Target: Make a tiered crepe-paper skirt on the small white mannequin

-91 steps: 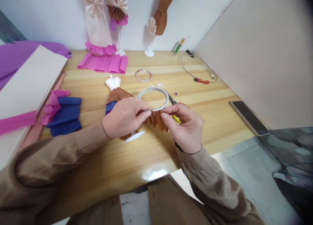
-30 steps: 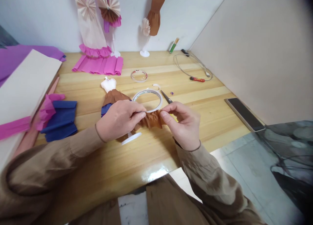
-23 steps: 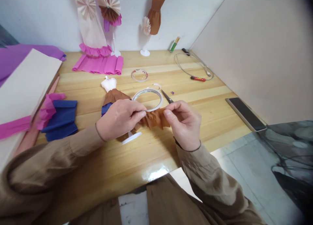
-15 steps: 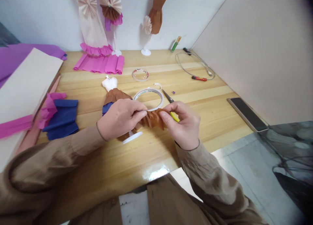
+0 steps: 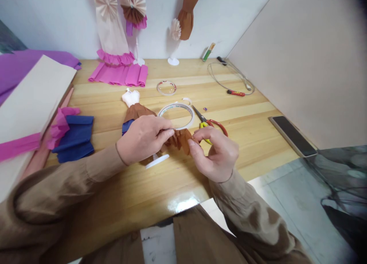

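Observation:
Between my two hands stretches a gathered strip of brown crepe paper point(image 5: 181, 138). My left hand point(image 5: 146, 140) pinches its left end between thumb and fingers. At the other end, my right hand point(image 5: 215, 151) grips the strip with thumb and forefinger. Behind my left hand lies a small dress form point(image 5: 131, 97) with a white bodice and a brown and blue paper skirt, tipped on its side; its round white base point(image 5: 157, 161) shows below my wrist. A roll of double-sided tape point(image 5: 189, 117) lies just beyond the strip. Scissors point(image 5: 204, 120) with red and yellow handles rest behind my right hand.
Blue crepe paper point(image 5: 76, 136) and pink crepe paper point(image 5: 61, 124) lie at left beside a large cream sheet point(image 5: 37, 88). Folded pink paper point(image 5: 119, 75) sits at the back, near a smaller tape ring point(image 5: 166, 88). A cable point(image 5: 212, 71) and a phone point(image 5: 292, 136) are at right.
My right hand has shifted slightly down and right along the brown strip, which is more bunched. The scissors' handles now show more. The whole view has shifted slightly.

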A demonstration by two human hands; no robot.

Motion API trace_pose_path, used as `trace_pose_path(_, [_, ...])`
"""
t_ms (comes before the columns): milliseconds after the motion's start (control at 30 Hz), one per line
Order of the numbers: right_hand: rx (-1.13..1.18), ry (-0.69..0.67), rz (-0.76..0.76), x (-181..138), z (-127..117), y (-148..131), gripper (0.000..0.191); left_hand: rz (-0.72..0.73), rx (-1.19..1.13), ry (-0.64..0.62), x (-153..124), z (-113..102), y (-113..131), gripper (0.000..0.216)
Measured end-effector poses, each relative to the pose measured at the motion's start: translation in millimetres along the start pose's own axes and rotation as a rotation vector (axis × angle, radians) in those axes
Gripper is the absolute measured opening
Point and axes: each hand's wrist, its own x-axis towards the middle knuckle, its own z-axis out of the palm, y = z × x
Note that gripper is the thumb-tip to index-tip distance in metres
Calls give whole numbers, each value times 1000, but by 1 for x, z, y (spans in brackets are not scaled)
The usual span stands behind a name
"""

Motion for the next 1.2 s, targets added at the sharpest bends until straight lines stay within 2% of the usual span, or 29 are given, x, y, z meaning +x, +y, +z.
trace_pose_path(167, [84,30,-46,-4,2,5,16,6,5,-12,0,-2,3,25])
trace_pose_path(333, [-6,65,135,-1,3,4,12,58,29,-7,-1,-1,3,26])
trace_pose_path(500, [-50,52,175,4,6,-1,14,49,63,7,-1,0,3,25])
trace_pose_path(600, [-48,44,135,5,7,-3,16,19,82,-8,-1,0,3,24])
trace_pose_path(800, [-120,22,-39,3,7,-6,15,15,115,-16,0,2,4,26])
trace_pose_path(1200, [-118,21,-88,-2,11,-1,14,56,120,9,-1,3,2,26])
